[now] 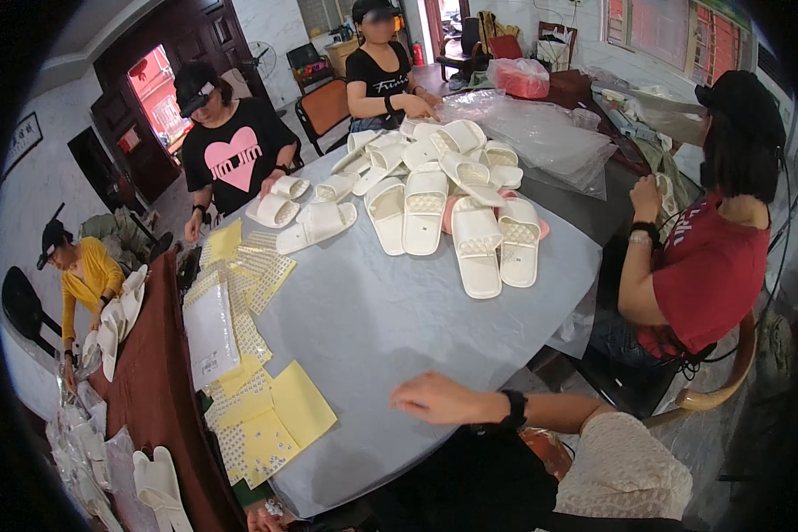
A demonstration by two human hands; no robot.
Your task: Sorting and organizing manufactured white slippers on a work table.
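Note:
My right hand (pixel 434 398) hovers over the near part of the grey-covered table (pixel 372 332), its fingers loosely bent and apart, with nothing visible in them. A black band circles that wrist. To its left lie yellow sheets (pixel 303 404) and sheets of small white stickers (pixel 248 332), with a white packet (pixel 211 332) on top of some. My left hand (pixel 264 520) shows only partly at the bottom edge, beside a small silvery thing; its fingers are mostly cut off. Beyond my right hand, a pair of white slippers (pixel 480 257) lies at the front of a slipper pile (pixel 421 168).
Two people stand beyond the table, handling slippers and plastic. A person in red sits at the right. Clear plastic bags (pixel 541 129) cover the far right corner. At left, a person in yellow works by a brown-covered table (pixel 155 355) holding white slippers (pixel 158 488).

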